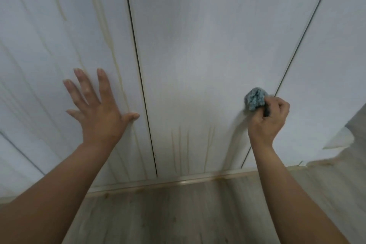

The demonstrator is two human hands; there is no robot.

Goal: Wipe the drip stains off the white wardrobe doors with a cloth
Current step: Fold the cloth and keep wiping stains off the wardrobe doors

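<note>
Your right hand (267, 119): fingers curled tight round balled cloth (255, 98), on middle door (198, 45). Drip stains (180, 144) lie down-left of cloth, streaks run up-down. Left hand (99, 109) flat on left door (49, 25), fingers spread, empty.

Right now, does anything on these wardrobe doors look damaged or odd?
Yes. Yellowish drip streaks run down the left door, and fainter ones sit low on the middle door. At lower right the white surface ends in a ragged, torn-looking edge.
</note>
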